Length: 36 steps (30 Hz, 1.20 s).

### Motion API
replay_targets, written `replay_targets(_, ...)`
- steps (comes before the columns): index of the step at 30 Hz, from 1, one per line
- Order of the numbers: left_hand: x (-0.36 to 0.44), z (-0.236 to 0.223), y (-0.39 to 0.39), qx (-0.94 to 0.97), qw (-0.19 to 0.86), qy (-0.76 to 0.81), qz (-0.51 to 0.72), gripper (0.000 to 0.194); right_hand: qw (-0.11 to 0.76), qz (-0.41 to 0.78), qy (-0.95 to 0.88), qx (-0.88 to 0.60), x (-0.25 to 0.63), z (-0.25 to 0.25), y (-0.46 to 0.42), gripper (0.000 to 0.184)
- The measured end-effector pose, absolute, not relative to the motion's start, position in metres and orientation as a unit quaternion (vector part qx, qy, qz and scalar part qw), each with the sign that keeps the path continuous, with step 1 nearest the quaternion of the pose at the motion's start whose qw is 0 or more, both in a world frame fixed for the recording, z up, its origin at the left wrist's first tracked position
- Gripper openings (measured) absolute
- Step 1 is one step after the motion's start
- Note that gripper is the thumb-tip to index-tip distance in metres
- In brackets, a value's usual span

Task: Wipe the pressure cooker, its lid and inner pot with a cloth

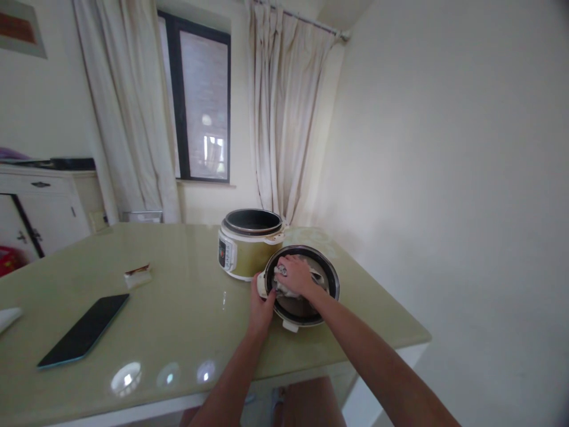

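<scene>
Right arm (364,347): reaches over your table (186,332).
Right hand (297,274): bunched round a cloth (285,291), pressed inside the lid (300,308).
Left hand (261,307): grips the rim by the handle (262,286), likely steadying against your push.
Lid: tilted, underside facing you, probably for access.
Cooker (251,254): upright, uncovered, just behind, likely giving you working room.

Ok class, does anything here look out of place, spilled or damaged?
The lid stands out: it is off the cooker, underside showing, left hand at its edge, right hand on a cloth inside it. No obvious spill or break; the bright spots on the table look like reflections.
</scene>
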State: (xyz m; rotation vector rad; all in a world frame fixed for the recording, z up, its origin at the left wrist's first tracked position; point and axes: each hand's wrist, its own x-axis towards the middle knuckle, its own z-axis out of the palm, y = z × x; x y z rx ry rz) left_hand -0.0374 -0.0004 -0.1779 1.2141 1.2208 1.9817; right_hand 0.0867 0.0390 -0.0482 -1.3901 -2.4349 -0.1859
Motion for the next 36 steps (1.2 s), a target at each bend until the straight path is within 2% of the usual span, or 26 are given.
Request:
replay_targets(6,-0.037,-0.172,-0.001,0.453,0.251,0.455,0.725,0.062,0.067,-0.039,-0.923,-0.377,0.133,-0.052,0.005,0.026)
replay_targets(9,-0.036,-0.169,-0.002,0.469,0.242,0.443,0.724,0.063,0.045,-0.032,-0.932,-0.358,0.15,-0.053,0.003,0.027)
replay_targets(12,-0.035,-0.169,-0.002,0.467,0.24,0.444,0.726,0.063,0.062,-0.046,-0.916,-0.394,0.161,-0.049,0.016,0.029)
replay_targets(19,-0.035,-0.168,-0.006,0.469,0.258,0.439,0.722,0.064,0.167,-0.112,-0.799,-0.567,0.139,-0.037,0.052,0.027)
replay_targets(25,-0.039,-0.172,-0.008,0.48,0.256,0.45,0.709,0.065,0.187,-0.084,-0.831,-0.517,0.09,-0.042,0.049,0.03)
replay_targets(29,-0.04,-0.177,-0.006,0.475,0.254,0.459,0.706,0.069,0.192,-0.068,-0.832,-0.517,0.09,-0.051,0.031,0.028)
replay_targets(32,-0.038,-0.175,-0.005,0.476,0.236,0.461,0.711,0.066,0.172,-0.081,-0.834,-0.518,0.105,-0.06,0.012,0.028)
replay_targets(36,-0.036,-0.169,-0.006,0.47,0.218,0.471,0.714,0.063,0.13,-0.077,-0.881,-0.448,0.127,-0.068,-0.011,0.035)
